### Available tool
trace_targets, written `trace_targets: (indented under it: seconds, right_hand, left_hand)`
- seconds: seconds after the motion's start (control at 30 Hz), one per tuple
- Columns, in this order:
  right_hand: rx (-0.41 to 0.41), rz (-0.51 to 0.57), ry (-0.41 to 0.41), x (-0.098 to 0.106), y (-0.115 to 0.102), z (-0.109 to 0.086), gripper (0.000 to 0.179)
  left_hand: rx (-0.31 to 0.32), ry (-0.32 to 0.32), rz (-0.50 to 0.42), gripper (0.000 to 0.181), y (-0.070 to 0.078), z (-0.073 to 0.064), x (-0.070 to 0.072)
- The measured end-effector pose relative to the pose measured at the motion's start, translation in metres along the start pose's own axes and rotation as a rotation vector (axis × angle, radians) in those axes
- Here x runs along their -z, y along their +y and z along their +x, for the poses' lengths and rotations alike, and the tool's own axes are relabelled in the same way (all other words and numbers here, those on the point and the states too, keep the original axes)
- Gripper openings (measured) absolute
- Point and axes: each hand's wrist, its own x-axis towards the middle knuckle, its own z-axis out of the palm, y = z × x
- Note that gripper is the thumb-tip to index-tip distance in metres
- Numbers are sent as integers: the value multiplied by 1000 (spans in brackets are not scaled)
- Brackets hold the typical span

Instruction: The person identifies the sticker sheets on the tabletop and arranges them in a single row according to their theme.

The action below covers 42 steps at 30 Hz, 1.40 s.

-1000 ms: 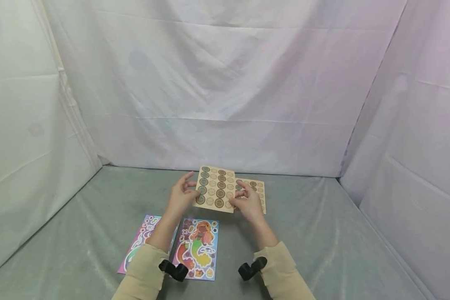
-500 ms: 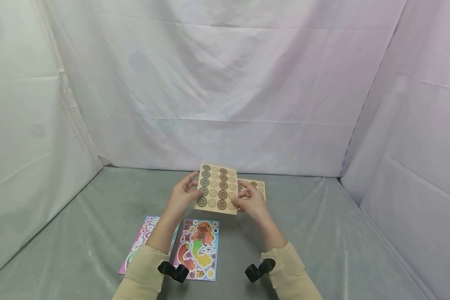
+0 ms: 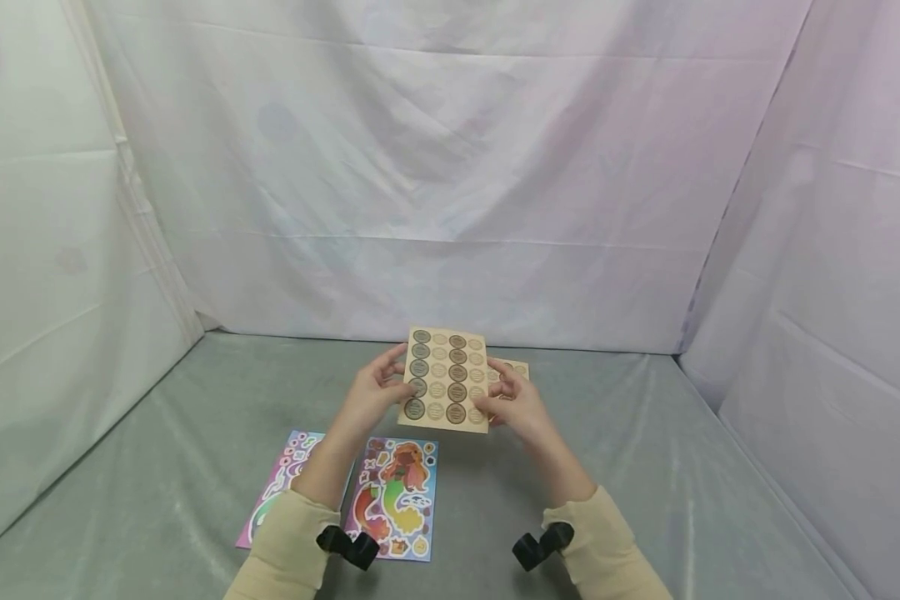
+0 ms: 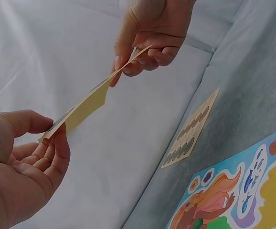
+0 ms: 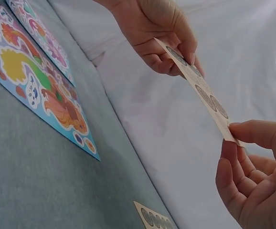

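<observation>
A tan sticker sheet (image 3: pixel 444 375) printed with columns of round dark and pale stickers is held up above the table. My left hand (image 3: pixel 369 398) pinches its left edge between thumb and fingers. On the opposite edge, my right hand (image 3: pixel 519 407) pinches it the same way. The left wrist view shows the yellowish back of the sheet (image 4: pixel 88 109); whether it is one layer or more, I cannot tell. Behind it a second tan sticker sheet (image 4: pixel 190 133) lies flat on the table, mostly hidden in the head view by the raised sheet and right hand.
A colourful mermaid sticker sheet (image 3: pixel 397 500) lies on the grey cloth-covered table (image 3: pixel 645 467), nearer the body. Left of it is another pink and purple sticker sheet (image 3: pixel 273 492), partly under the left forearm. White curtains (image 3: pixel 450 167) enclose the back and sides.
Both hands have shifted slightly to the right with the held sheet, which now faces the head camera more squarely and covers more of the second tan sheet. The colourful sheets have not moved.
</observation>
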Motion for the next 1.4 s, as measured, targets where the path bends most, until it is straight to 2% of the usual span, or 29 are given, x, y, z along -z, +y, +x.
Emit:
trace_targets:
  seconds: [0.2, 0.33, 0.37, 0.57, 0.83, 1.07, 1.4]
  right_hand:
    - [7, 29, -2, 10, -1, -8, 73]
    - [-14, 40, -7, 16, -3, -13, 73]
    - [-23, 39, -9, 17, -7, -15, 73]
    - [-45, 38, -5, 25, -4, -20, 77]
    - [-45, 40, -14, 37, 3, -29, 82]
    - [-57, 48, -19, 46, 8, -37, 85]
    - [-72, 23, -14, 57, 15, -48, 84]
  left_hand:
    - [-9, -46, -20, 71, 3, -4, -6]
    - [-12, -67, -39, 70, 2, -5, -9]
    - [-10, -72, -42, 70, 6, -7, -10]
    - [10, -70, -38, 71, 4, -9, -19]
    - [0, -123, -37, 72, -4, -9, -30]
    - [25, -187, -56, 76, -10, -10, -37]
    - [59, -220, -84, 81, -17, -15, -49]
